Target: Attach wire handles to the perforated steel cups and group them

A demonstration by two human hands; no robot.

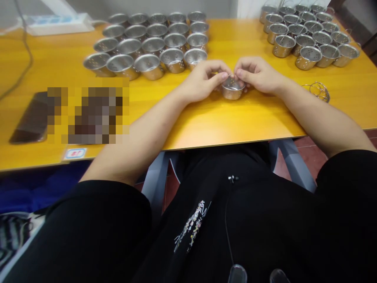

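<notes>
A small perforated metal cup (232, 91) stands near the front of the yellow table, between my two hands. My left hand (206, 80) is closed, thumb and fingers pinching at the left of its rim. Closed in the same way, my right hand (257, 75) grips the rim's right side. A bit of thin wire seems to show between the fingertips, but how it meets the cup is hidden. Several loose wire handles (320, 92) lie in a small pile beyond my right forearm.
Rows of perforated cups without visible handles (149, 67) stand at the back left. At the back right are cups with wire handles (284, 46). A dark phone (31, 118), a blurred-out item (97, 118) and a white power strip (59, 24) occupy the left side.
</notes>
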